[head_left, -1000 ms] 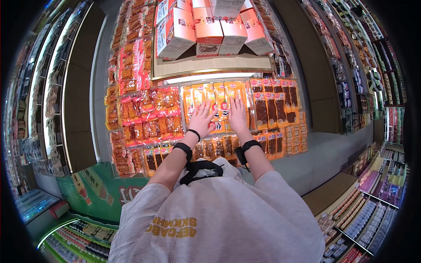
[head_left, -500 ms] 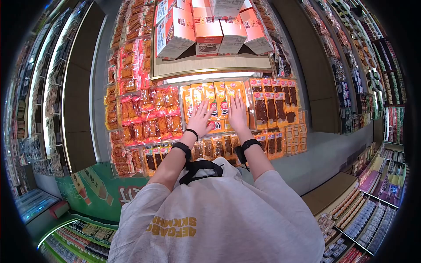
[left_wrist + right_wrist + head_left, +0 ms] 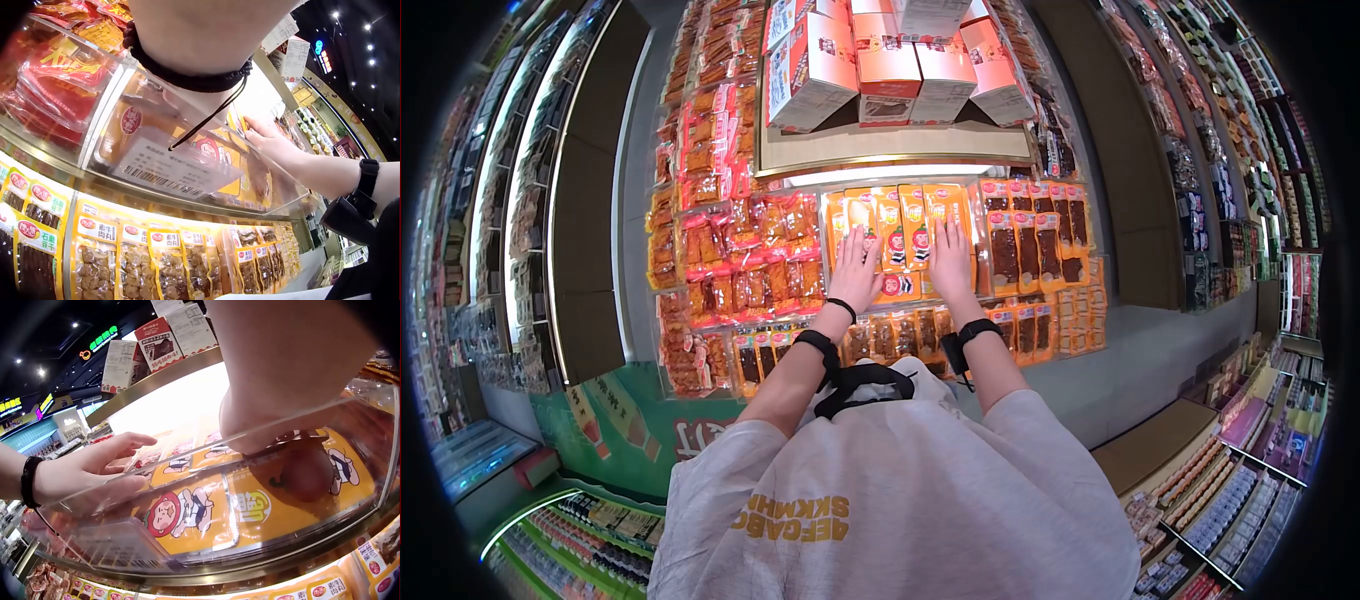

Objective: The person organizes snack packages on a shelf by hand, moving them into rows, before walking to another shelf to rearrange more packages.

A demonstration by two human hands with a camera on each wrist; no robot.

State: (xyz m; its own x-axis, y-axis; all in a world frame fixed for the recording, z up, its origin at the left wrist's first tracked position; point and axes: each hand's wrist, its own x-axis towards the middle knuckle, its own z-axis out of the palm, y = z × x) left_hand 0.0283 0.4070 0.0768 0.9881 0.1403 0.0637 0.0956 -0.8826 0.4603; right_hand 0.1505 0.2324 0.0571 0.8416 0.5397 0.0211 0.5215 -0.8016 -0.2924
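Orange snack packets (image 3: 897, 245) with a cartoon figure in a red hood lie in rows inside a clear plastic bin (image 3: 103, 119). My left hand (image 3: 857, 272) rests over the packets on the left side, fingers straight and pointing away from me. Over the right-hand packets lies my right hand (image 3: 949, 262), its fingers extended too. A strip of packets shows between the two hands. In the right wrist view the left hand (image 3: 84, 475) reaches over the bin's front wall, palm down. A label card (image 3: 175, 165) with a barcode sits on that wall.
Red-wrapped snacks (image 3: 750, 240) fill the bins to the left, dark-brown snack packets (image 3: 1040, 235) those to the right. Behind the bin rises a ledge (image 3: 890, 150) bearing red and white boxes (image 3: 888, 75). A lower row of packets (image 3: 156, 256) runs beneath the bin's front.
The left hand's thumb has drawn in from its wider spread. Both hands stay over the orange packets, while the head view has shifted slightly.
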